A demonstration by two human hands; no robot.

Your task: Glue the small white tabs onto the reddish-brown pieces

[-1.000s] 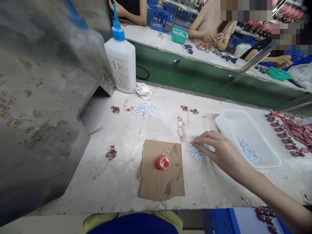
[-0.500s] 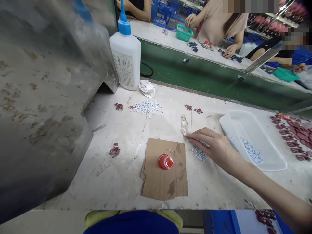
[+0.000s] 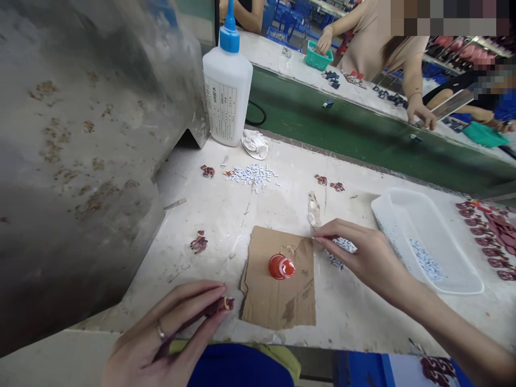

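One small red cup (image 3: pixel 281 267) sits on a cardboard piece (image 3: pixel 262 301), the landmark here. Right of the cardboard, one white tray (image 3: pixel 429 215) contains many tiny pale-blue pieces (image 3: pixel 425 260). Beyond and left of it stands one upright white bottle (image 3: pixel 228 91) with a blue nozzle. Farther beyond, across a green divider (image 3: pixel 290 99), a co-worker's hand (image 3: pixel 323 42) reaches into a green basket (image 3: pixel 318 60).

Just left of the cardboard's near corner, the left hand (image 3: pixel 226 304) pinches one dark-red figure (image 3: pixel 217 307) between thumb and fingers. Its long axis lies roughly sideways, the orange-banded end pointing right, toward the cardboard. The right hand (image 3: pixel 315 234), at the cardboard's far right corner, presses thumb and fingertips together; whether they grip something is unclear.

Two loose pale-blue piles lie about: one beyond the cardboard (image 3: pixel 253 174), one right of it (image 3: pixel 341 252). Dark-red clusters lie at five spots: three leftward, two beyond and right.
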